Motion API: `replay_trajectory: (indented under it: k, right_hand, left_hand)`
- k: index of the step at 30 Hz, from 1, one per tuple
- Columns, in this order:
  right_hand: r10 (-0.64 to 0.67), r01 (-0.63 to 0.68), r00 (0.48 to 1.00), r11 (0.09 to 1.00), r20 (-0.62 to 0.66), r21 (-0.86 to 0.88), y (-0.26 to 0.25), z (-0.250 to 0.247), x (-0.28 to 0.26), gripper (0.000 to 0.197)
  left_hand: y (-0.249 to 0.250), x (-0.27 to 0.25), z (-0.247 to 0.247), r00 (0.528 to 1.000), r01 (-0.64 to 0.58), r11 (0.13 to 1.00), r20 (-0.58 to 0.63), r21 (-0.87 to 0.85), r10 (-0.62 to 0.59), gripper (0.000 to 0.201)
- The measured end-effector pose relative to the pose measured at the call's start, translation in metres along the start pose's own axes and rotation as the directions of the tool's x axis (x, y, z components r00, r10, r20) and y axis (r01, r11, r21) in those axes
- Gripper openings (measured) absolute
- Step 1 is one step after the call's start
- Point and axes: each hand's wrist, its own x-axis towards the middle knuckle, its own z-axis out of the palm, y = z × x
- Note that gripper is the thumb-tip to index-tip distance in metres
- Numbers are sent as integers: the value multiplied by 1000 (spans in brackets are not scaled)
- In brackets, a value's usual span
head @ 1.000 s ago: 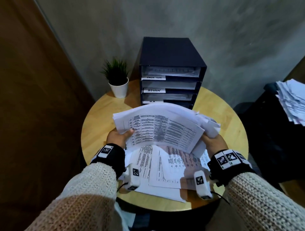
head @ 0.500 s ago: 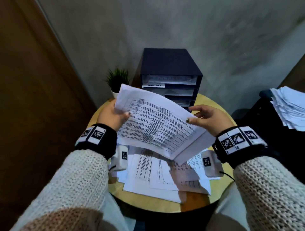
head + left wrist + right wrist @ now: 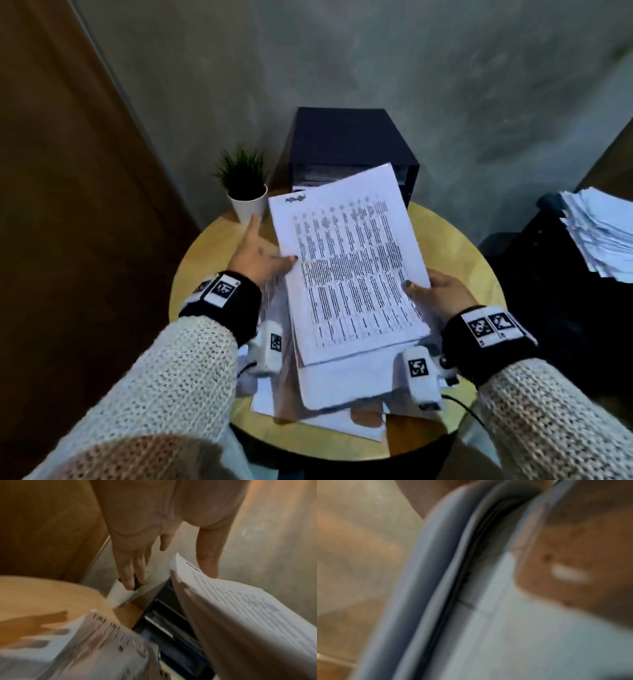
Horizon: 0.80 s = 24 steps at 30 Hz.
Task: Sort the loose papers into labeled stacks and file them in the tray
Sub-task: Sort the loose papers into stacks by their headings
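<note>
My right hand (image 3: 442, 294) grips a thick stack of printed papers (image 3: 349, 267) at its right edge, thumb on top. The stack is raised over the round wooden table (image 3: 455, 246), its far end in front of the dark filing tray (image 3: 352, 144). My left hand (image 3: 260, 250) is open beside the stack's left edge, fingers straight and the thumb touching the paper. The left wrist view shows those straight fingers (image 3: 135, 563), the stack (image 3: 240, 608) and the tray's slots (image 3: 171, 622). Loose sheets (image 3: 329, 421) lie on the table under the stack. The right wrist view is a blur of paper edges (image 3: 436, 588).
A small green plant in a white pot (image 3: 246, 202) stands left of the tray, just beyond my left fingertips. A second pile of papers (image 3: 603, 233) rests on a dark surface at the far right. A grey wall rises behind the tray.
The stack has swung round so its length points at the tray. My left hand has let go and opened at the left edge. My right hand now holds the near right edge.
</note>
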Motion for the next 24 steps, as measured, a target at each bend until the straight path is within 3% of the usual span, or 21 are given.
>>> replay_trajectory:
  k: [2,6,8,11,14,16,20,24]
  right_hand:
    - [22,-28,998,993,-51,-115,7,-2,6,25]
    - [136,-145,988,977,-70,-154,12,2,22,42]
    - [177,-186,982,959,-63,-214,17,6,32,49]
    - [232,-238,971,962,-64,-137,18,13,41,44]
    - [307,-306,951,951,-31,56,16,17,48,29]
    - [313,-306,949,941,-33,148,10,20,55,29]
    - [266,-251,962,950,-63,184,-9,23,74,37]
    - [212,-208,976,974,-48,87,-33,23,97,36]
  left_hand:
    - [-15,-1,13,984,109,984,153,-144,-87,104]
    - [-40,5,34,943,187,967,308,-175,-127,70]
    - [-41,9,38,946,197,963,294,-184,-137,53]
    - [-43,19,41,946,252,938,264,-237,-187,51]
    - [-45,25,40,932,297,937,269,-185,-242,38]
    - [-46,30,38,922,328,926,277,-186,-270,29]
    - [-45,41,44,897,385,884,335,-266,-290,31]
    - [-38,64,48,940,287,932,252,-221,-230,37]
